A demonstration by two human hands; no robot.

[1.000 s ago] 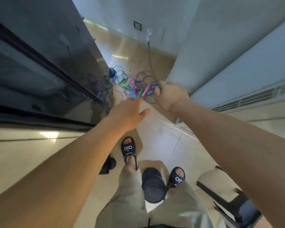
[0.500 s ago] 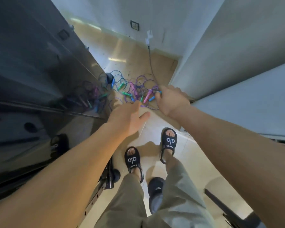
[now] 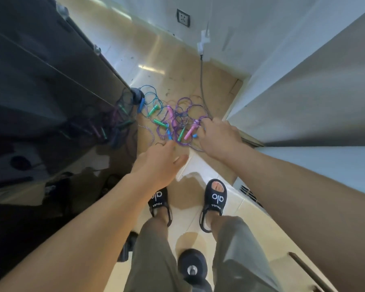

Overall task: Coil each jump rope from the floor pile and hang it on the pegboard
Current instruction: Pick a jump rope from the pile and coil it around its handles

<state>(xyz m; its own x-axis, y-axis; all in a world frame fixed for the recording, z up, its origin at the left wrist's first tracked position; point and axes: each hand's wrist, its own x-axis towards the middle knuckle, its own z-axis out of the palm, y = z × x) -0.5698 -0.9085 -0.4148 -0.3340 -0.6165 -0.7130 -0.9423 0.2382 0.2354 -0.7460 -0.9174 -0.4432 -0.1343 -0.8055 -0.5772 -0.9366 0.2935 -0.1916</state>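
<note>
Glossy beige tiled floor (image 3: 169, 66). On it, just beyond the fingertips of both hands, lies a tangled pile of jump ropes (image 3: 173, 121): purple and blue cords with green, pink and blue handles. A grey cable (image 3: 202, 85) runs across the floor beyond the pile. Two black slides (image 3: 215, 199) stand nearer than the fingers.
</note>
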